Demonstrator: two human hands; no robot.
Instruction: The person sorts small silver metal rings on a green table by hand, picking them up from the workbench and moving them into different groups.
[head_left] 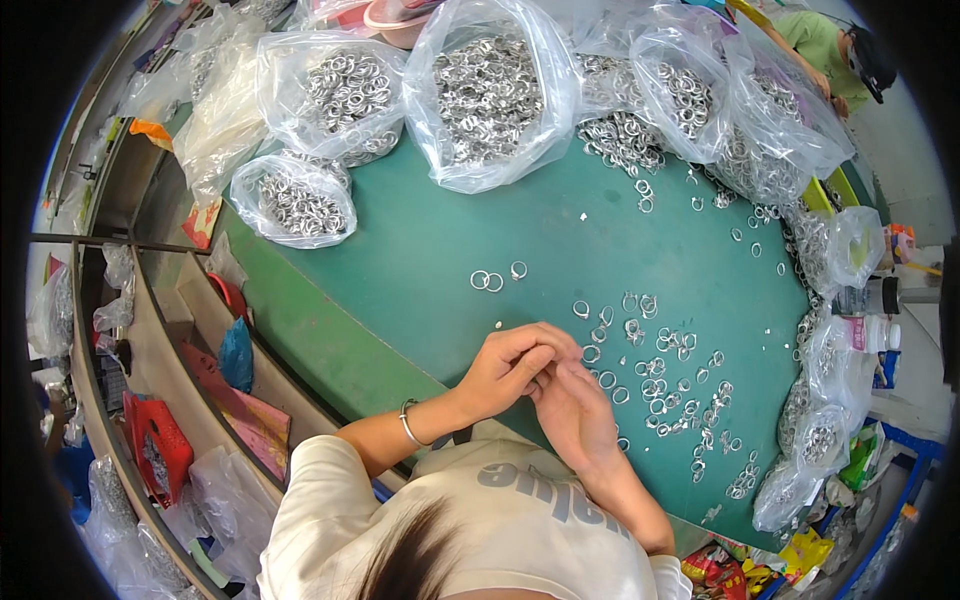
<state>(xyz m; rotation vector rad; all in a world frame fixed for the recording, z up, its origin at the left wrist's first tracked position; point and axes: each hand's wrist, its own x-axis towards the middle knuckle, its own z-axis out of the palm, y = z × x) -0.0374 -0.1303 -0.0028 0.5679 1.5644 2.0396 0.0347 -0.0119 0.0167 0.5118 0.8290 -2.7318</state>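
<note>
My left hand (512,368), with a bracelet on its wrist, is closed with its fingers curled above the near part of the green table (420,270). Against its fingertips press the bent fingers of my right hand (580,408). Whatever sits between the fingers is hidden. Just right of my hands lie many loose silver rings (655,385), spread singly and in small clumps. Beyond my hands a pair of rings (487,281) touch each other, and a single ring (518,270) lies beside them.
Clear bags full of silver rings, such as the large one (490,100) and a smaller one (300,200), line the far edge. More bags (820,440) run down the right side. Shelves at left hold a red basket (160,450). Another person (825,60) is at the far right.
</note>
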